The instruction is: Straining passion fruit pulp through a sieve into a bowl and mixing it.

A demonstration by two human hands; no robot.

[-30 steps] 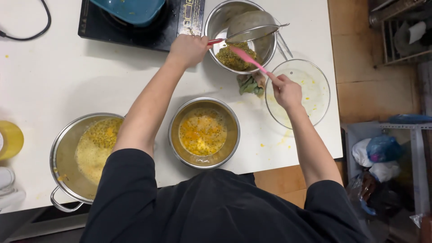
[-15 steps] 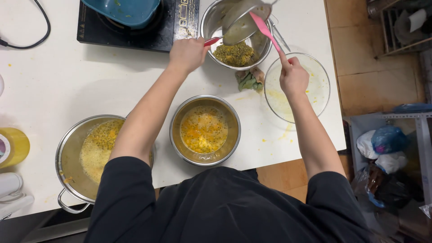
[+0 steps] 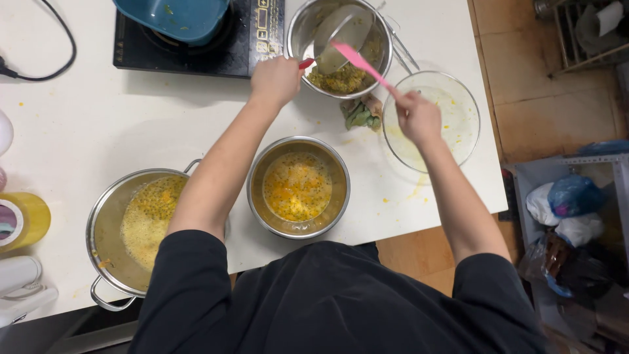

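Observation:
My left hand (image 3: 276,80) grips the red handle of a metal ladle (image 3: 341,40) that rests tilted inside a steel strainer bowl (image 3: 308,23) holding yellow-green pulp. My right hand (image 3: 417,117) holds a pink spatula (image 3: 359,60) whose blade lies against the ladle. Under my right hand stands a clear glass bowl (image 3: 458,105) smeared with yellow. A steel bowl (image 3: 262,196) of orange-yellow liquid with dark seeds sits in front of me.
A steel pot (image 3: 105,210) of yellow seeded pulp stands at the left. A blue pan (image 3: 171,16) sits on a black induction hob (image 3: 216,56) at the back. A crumpled cloth (image 3: 359,113) lies between the bowls. A yellow jar (image 3: 23,219) and the table's right edge are nearby.
My right hand has lifted the pink spatula out of the pulp and brought its blade up against the ladle. My left hand has raised the ladle inside the strainer bowl.

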